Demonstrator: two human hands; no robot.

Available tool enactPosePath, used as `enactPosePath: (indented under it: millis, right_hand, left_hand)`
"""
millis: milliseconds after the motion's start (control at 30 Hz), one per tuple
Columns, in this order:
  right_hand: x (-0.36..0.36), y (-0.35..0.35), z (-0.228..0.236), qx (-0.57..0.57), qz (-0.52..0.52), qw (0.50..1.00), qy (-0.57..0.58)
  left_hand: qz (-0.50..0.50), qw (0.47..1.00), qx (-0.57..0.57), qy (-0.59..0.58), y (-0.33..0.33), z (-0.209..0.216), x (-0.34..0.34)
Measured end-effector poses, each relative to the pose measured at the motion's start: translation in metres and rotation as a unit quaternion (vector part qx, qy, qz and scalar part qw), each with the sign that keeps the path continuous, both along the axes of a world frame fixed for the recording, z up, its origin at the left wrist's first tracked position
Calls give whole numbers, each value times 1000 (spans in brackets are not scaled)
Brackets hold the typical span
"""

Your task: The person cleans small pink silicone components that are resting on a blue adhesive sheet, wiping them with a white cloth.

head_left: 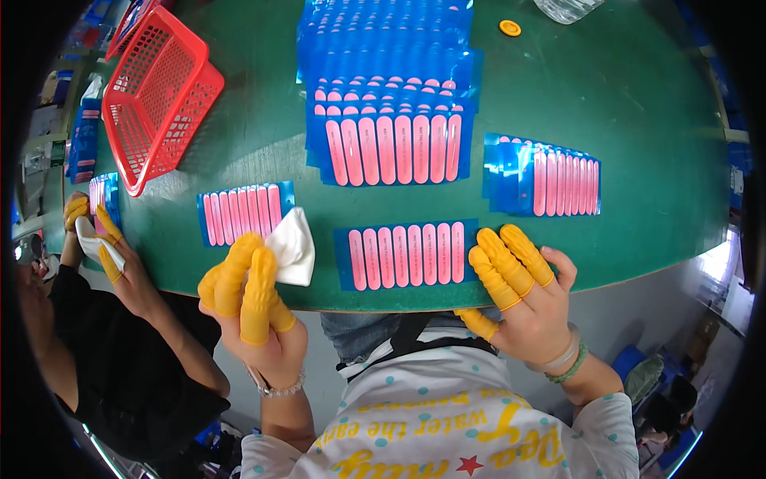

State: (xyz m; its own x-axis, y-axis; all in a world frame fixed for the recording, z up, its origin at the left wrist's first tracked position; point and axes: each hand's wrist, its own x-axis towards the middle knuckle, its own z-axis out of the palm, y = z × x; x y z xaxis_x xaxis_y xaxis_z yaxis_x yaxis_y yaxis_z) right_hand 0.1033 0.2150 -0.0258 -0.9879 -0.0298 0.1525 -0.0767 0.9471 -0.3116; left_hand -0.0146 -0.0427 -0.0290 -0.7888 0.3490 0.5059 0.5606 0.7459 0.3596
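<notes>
In front of me, at the table's near edge, lies a blue sheet [407,255] bearing a row of pink strips with rounded ends. My left hand [259,311], in yellow finger cots, pinches a folded white cloth [294,247] left of this sheet. Yellow cots also cover fingers of my right hand [523,299]. Its outstretched fingertips rest at the sheet's right edge, and the thumb hangs apart below the table edge. Just beyond the cloth is another pink-and-blue sheet [243,214].
A large fanned stack of such sheets [391,148] covers the table's far middle, with a smaller stack [562,184] to its right. A red plastic basket [159,96] stands at left. Beside me, a co-worker's hand [132,275] holds a white cloth. A yellow ring [510,29] lies far right.
</notes>
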Motion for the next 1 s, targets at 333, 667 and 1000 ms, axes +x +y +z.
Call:
enactPosePath:
  millis: [333, 667, 1000]
  right_hand:
    - [2, 0, 6, 16, -9, 1000, 9]
    - [3, -3, 3, 22, -10, 1000, 20]
    - [-3, 0, -1, -4, -8, 1000, 3]
  left_hand:
    - [-1, 996, -31, 84, 8, -10, -5]
    - [-13, 996, -33, 86, 8, -12, -3]
    - [-199, 972, -120, 40, 47, 11, 29]
